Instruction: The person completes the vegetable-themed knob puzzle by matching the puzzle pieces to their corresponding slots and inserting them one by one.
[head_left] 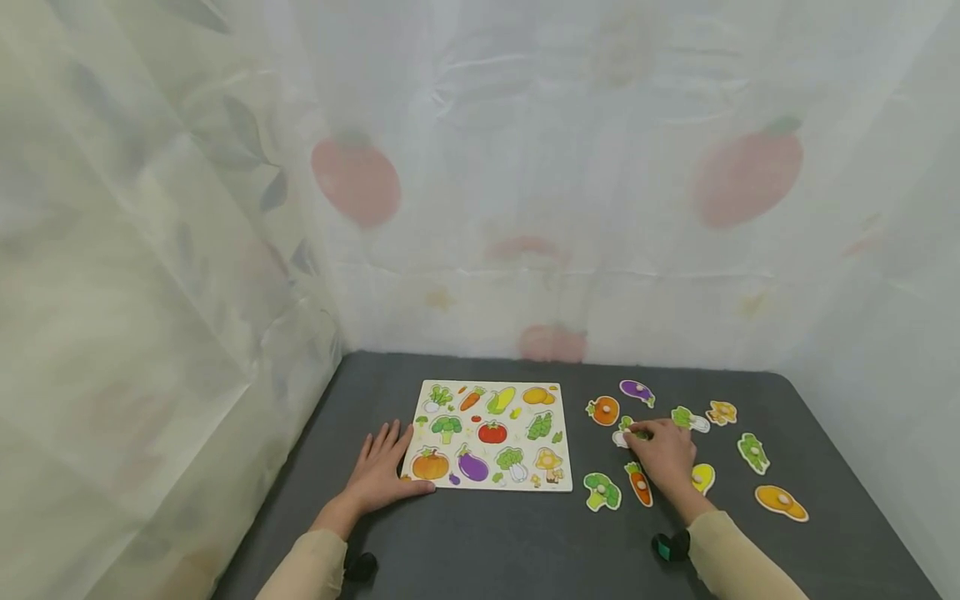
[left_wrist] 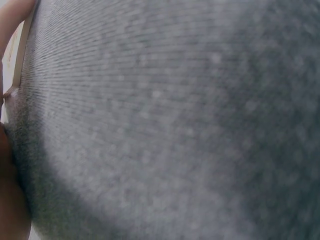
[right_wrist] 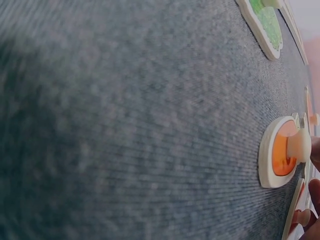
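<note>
A wooden vegetable puzzle board (head_left: 480, 454) lies flat on the dark table. My left hand (head_left: 380, 471) rests against its lower left corner, fingers spread and thumb along the near edge. Over the loose pieces at the right, my right hand (head_left: 667, 454) pinches a knobbed puzzle piece (right_wrist: 295, 227) that shows some red; most of it is hidden. By those fingertips lies a white turnip piece (head_left: 619, 438) with green leaves. The carrot piece (head_left: 639, 485) sits just nearer, its knob upward in the right wrist view. The left wrist view holds mostly grey tabletop.
Around the right hand lie the pumpkin (head_left: 603, 410), eggplant (head_left: 637, 392), bok choy (head_left: 690, 419), mushroom (head_left: 722, 412), broccoli (head_left: 602, 492), a yellow piece (head_left: 702, 477), a green piece (head_left: 753, 453) and a potato piece (head_left: 781, 503). White printed curtains (head_left: 555, 208) hang behind and beside the table.
</note>
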